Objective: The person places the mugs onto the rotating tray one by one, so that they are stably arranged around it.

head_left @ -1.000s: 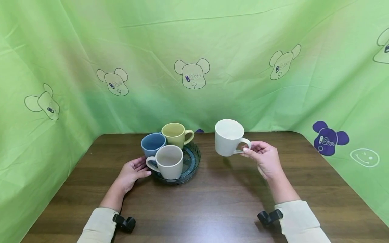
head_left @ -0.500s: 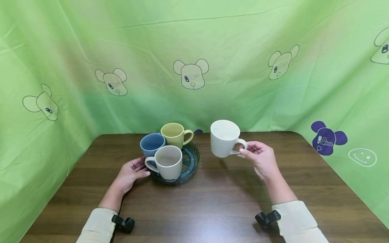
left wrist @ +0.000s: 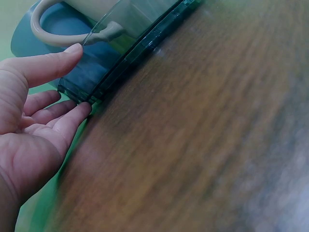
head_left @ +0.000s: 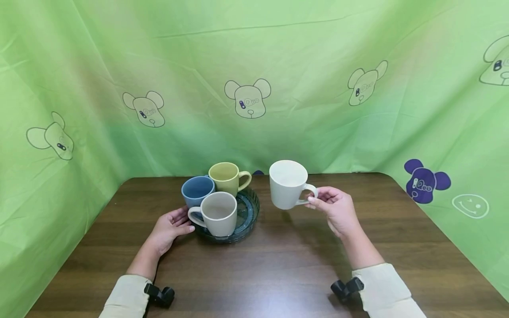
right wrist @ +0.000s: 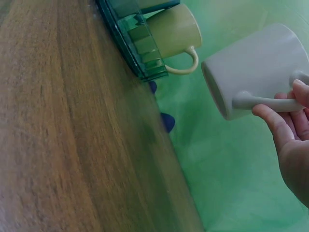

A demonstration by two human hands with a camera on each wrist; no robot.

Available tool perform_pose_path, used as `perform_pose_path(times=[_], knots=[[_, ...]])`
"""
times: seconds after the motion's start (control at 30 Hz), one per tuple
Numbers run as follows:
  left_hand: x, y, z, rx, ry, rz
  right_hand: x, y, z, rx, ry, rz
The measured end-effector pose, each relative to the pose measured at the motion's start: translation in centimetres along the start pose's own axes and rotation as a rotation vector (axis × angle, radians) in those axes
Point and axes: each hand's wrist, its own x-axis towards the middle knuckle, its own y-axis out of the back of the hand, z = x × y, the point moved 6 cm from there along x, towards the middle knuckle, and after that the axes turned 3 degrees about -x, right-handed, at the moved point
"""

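Observation:
My right hand (head_left: 336,210) pinches the handle of a white mug (head_left: 287,187), holding it upright above the table, right of a dark teal glass tray (head_left: 251,221). The right wrist view shows the white mug's (right wrist: 260,67) base clear of the wood. On the tray stand a blue mug (head_left: 197,192), a yellow-green mug (head_left: 224,176) and a beige mug (head_left: 219,216). My left hand (head_left: 169,229) lies at the tray's left side. In the left wrist view, its extended fingers (left wrist: 77,116) touch the lower edge of the glass, and its thumb reaches the upper rim beside the beige mug's handle.
Everything stands on a brown wooden table (head_left: 254,282). A green curtain (head_left: 191,88) printed with bear heads hangs close behind the table and along both sides. Black cameras are strapped at both wrists.
My right hand has carried the white mug leftward and slightly lower in view, nearer the tray. The left hand keeps its place at the tray, and the view has shifted slightly.

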Motion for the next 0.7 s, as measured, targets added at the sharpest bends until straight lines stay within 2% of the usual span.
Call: perform_pose_path(times=[0.37,0.7], knots=[[-0.1,0.0,0.0,-0.013,0.004,0.005,-0.4,-1.2,0.2,0.003,-0.01,0.001],[0.0,0.0,0.1,-0.005,0.011,0.0,-0.6,-2.0,0.3,-0.028,-0.019,-0.034]])
